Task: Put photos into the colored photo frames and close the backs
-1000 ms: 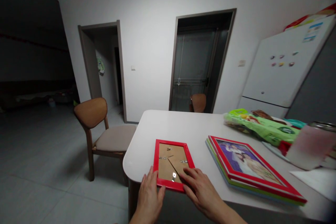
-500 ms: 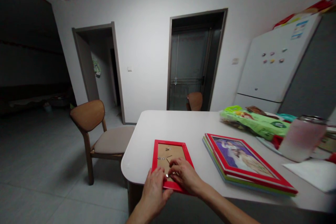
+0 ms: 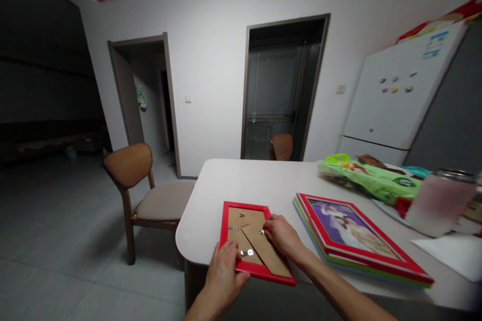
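A red picture frame (image 3: pixel 225 223) lies face down on the white table, its brown backing board (image 3: pixel 238 215) and angled stand flap (image 3: pixel 259 248) showing. Small metal clips (image 3: pixel 246 253) sit around the edges of the board. My left hand (image 3: pixel 223 266) grips the frame's lower left corner, fingers on the red edge and thumb at the near side. At the right edge, my right hand (image 3: pixel 280 235) has its fingers curled together on a metal clip (image 3: pixel 261 231); the fingertips partly hide it. Right of the hands, a stack of framed pictures (image 3: pixel 357 233) lies with a red-framed photo on top.
The white table (image 3: pixel 256 180) also holds a green plastic package (image 3: pixel 372 178), a pink jar (image 3: pixel 440 203) and white paper (image 3: pixel 450 256) on the right. A wooden chair (image 3: pixel 130 165) stands left of the table, another chair (image 3: pixel 281 146) behind it. A fridge (image 3: pixel 399 95) is at back right.
My right hand has moved from the clip at the frame's near edge to the one at its right edge, uncovering the near clips and the stand flap. My left hand stays on the corner.
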Tool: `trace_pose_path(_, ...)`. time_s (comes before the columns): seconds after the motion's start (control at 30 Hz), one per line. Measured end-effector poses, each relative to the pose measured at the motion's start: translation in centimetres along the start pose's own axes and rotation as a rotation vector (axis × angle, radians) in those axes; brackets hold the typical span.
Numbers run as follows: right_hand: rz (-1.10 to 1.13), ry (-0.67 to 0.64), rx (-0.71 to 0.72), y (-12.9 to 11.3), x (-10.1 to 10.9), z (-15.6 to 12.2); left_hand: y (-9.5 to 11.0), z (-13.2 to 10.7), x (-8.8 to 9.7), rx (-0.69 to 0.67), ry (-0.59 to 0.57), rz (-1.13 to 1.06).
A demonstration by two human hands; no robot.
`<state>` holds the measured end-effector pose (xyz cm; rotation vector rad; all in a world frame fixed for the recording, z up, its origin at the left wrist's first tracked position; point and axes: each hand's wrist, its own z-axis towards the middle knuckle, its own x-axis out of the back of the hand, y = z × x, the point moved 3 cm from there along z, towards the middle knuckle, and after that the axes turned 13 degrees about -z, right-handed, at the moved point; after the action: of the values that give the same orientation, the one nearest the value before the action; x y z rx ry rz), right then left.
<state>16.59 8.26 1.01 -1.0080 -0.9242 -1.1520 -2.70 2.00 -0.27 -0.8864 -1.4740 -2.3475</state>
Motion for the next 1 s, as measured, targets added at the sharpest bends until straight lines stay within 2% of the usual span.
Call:
trace_pose_path(0.1, -0.009, 0.024, 0.014, -0.5, 0.5, 0.0, 0.4, -0.1, 0.0, -0.002, 0.012, -0.016)
trace_pose_path(0.2, 0.014, 0.052, 0.056, -2.1, 0.6, -0.1, 1.0, -0.2, -0.3, 0.005, -0.001, -0.027)
trace_pose_path(0.37, 0.126, 0.009, 0.221, -6.3, -0.5, 0.3, 2.0, -0.7, -1.1, -0.002, -0.056, -0.038)
trace_pose_path(0.47, 0.108, 0.014, 0.182, -7.2, -1.3, 0.9, 2.3, -0.7, -1.3, 0.023, -0.057, -0.042)
trace_pose_path(0.57, 0.082, 0.034, 0.13, -6.6, -1.6, 1.2, 2.3, -0.5, -1.4, 0.043, -0.063, -0.034)
trace_pose_path(0.7, 0.061, 0.064, 0.091, -4.5, -1.3, 1.3, 1.9, -0.6, -1.6, 0.048, -0.069, -0.013)
trace_pose_path(0.87, 0.023, 0.038, 0.056, -2.4, -1.1, 1.8, 1.9, -1.0, -2.2, 0.05, -0.055, -0.026)
trace_pose_path(1.0, 0.027, 0.024, 0.062, -2.7, -1.0, 2.0, 3.5, -0.3, -0.5, 0.059, -0.048, -0.08)
